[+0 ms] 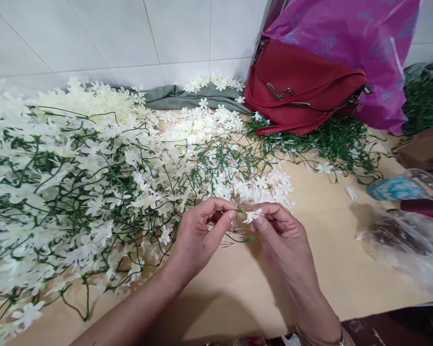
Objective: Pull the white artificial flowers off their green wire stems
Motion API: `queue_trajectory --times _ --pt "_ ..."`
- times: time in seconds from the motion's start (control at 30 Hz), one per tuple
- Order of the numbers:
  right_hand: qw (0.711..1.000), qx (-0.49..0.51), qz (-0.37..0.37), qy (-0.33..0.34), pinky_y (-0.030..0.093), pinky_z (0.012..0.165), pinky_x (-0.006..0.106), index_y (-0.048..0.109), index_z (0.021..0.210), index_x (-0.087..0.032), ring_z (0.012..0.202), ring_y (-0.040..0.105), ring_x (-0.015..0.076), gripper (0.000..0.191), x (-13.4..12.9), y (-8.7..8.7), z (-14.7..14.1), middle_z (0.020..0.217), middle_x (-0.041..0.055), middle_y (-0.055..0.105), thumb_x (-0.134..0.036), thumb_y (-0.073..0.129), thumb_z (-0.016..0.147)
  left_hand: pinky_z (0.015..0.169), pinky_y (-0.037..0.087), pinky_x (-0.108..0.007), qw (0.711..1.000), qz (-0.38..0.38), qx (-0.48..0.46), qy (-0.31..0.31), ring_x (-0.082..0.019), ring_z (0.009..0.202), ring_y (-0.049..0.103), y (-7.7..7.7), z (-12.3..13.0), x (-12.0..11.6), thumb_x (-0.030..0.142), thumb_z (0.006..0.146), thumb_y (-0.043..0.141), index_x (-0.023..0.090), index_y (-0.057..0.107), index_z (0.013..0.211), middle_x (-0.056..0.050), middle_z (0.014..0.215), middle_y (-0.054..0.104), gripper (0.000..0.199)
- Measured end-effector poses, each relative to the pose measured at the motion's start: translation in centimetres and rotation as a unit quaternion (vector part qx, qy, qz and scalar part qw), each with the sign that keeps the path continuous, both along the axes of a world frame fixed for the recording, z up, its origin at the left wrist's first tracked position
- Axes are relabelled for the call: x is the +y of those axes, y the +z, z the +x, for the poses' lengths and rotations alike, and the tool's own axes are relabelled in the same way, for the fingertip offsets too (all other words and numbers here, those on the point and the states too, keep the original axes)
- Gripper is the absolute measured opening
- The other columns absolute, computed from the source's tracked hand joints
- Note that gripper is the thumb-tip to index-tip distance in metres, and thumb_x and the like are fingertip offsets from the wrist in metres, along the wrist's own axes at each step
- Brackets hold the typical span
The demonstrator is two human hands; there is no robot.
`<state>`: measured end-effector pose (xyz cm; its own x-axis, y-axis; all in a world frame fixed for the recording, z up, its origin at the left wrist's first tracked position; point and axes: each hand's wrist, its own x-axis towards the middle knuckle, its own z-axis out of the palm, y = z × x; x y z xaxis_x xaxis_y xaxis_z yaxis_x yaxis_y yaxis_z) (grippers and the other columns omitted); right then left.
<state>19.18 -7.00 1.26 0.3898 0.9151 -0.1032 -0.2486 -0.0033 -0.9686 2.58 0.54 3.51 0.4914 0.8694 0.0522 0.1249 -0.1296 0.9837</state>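
Between my two hands, above the table (327, 259), is a small white artificial flower (251, 216) on a green stem. My left hand (198, 235) is closed, thumb and forefinger pinching the green stem just left of the blossom. The fingertips of my right hand (286, 235) pinch the white petals from the right. A curved green stem end (243, 239) hangs below the blossom. Beyond my hands lie loose white blossoms (263, 187) and green stems (227, 156). A large heap of white flowers with stems (93, 192) fills the left side.
A red bag (303, 91) and a purple plastic bag (349, 29) stand at the back right, beside green stems (342, 139). On the right are a blue-patterned cup (396, 186) and a clear plastic bag (411, 245). A tiled wall (180, 31) borders the back.
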Motion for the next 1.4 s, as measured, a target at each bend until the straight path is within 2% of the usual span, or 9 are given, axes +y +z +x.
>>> queue_trajectory --times 0.2,0.43,0.7,0.97,1.1,1.27,1.4 --pt "1.000 -0.023 -0.002 0.006 0.047 0.067 0.022 0.075 0.088 -0.026 0.070 0.056 0.0116 0.011 0.3 0.3 -0.2 0.078 -0.0028 0.067 -0.034 0.082 0.088 0.067 0.050 -0.025 0.997 0.065 0.036 0.006 -0.013 0.068 0.065 -0.4 0.1 -0.2 0.024 0.100 0.063 0.018 0.070 0.096 0.000 0.077 0.071 0.010" --pt "0.995 -0.098 -0.022 -0.005 0.051 0.071 0.022 0.073 0.085 -0.024 0.074 0.062 0.0128 0.008 0.3 0.8 -0.4 0.080 -0.0020 0.070 -0.027 0.080 0.086 0.069 0.050 -0.024 0.996 0.086 0.027 0.005 -0.013 0.071 0.066 -0.8 0.1 -0.1 0.024 0.100 0.065 0.018 0.071 0.095 -0.001 0.079 0.072 0.010" --pt "0.996 -0.066 -0.037 0.046 0.056 0.077 0.026 0.070 0.086 -0.024 0.080 0.070 0.0157 0.014 0.4 0.9 -0.5 0.084 -0.0004 0.073 -0.035 0.078 0.091 0.072 0.052 -0.022 1.000 0.012 -0.002 -0.010 -0.012 0.074 0.070 -1.5 0.0 -0.2 0.027 0.100 0.065 0.018 0.071 0.093 0.000 0.080 0.075 0.013" --pt "0.997 -0.005 -0.055 0.047 0.059 0.075 0.023 0.070 0.086 -0.022 0.077 0.071 0.0136 0.019 0.7 0.6 -1.1 0.087 -0.0006 0.072 -0.037 0.082 0.087 0.073 0.054 -0.022 0.998 -0.062 -0.030 -0.013 -0.013 0.075 0.071 -2.1 0.0 -0.4 0.029 0.101 0.064 0.017 0.070 0.091 -0.001 0.080 0.076 0.016" --pt "0.998 -0.007 -0.054 0.042 0.058 0.074 0.023 0.069 0.087 -0.022 0.076 0.069 0.0127 0.019 0.8 0.3 -1.2 0.086 -0.0011 0.071 -0.037 0.081 0.088 0.074 0.054 -0.023 0.994 -0.089 -0.068 -0.011 -0.013 0.075 0.070 -2.5 0.2 -0.5 0.030 0.101 0.064 0.016 0.070 0.091 -0.001 0.080 0.074 0.017" --pt "0.998 -0.011 -0.043 0.047 0.055 0.067 0.023 0.068 0.087 -0.022 0.072 0.065 0.0120 0.020 1.0 0.3 -1.0 0.084 -0.0011 0.069 -0.037 0.081 0.089 0.075 0.054 -0.023 0.992 -0.098 -0.083 -0.010 -0.013 0.076 0.069 -2.6 0.6 -0.6 0.029 0.101 0.064 0.016 0.069 0.090 -0.002 0.080 0.073 0.018" --pt "0.998 0.003 -0.046 0.047 0.055 0.069 0.023 0.069 0.086 -0.022 0.072 0.065 0.0119 0.020 1.2 0.3 -1.1 0.081 -0.0015 0.069 -0.037 0.081 0.089 0.076 0.055 -0.025 0.990 -0.109 -0.094 0.007 -0.014 0.077 0.069 -2.5 1.0 -0.5 0.029 0.100 0.066 0.015 0.069 0.090 -0.003 0.081 0.074 0.017"
